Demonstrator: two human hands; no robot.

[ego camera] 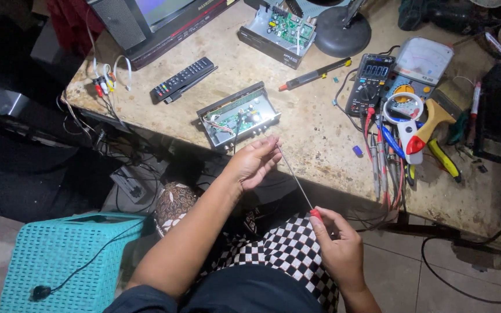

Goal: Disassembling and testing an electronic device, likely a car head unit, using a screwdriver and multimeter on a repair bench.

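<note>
Stained workbench (320, 139), left hand (254, 162) pinching thin screwdriver (294, 178) shaft, right hand (337, 243) gripping its red handle.

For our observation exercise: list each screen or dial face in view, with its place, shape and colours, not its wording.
Television screen: top edge, glowing pale rectangle, dark frame.
Digital meter: right on the bench, dark body, small bluish rectangular display.
Needle meter: beside it, pale curved dial face, blue-grey body.
</note>
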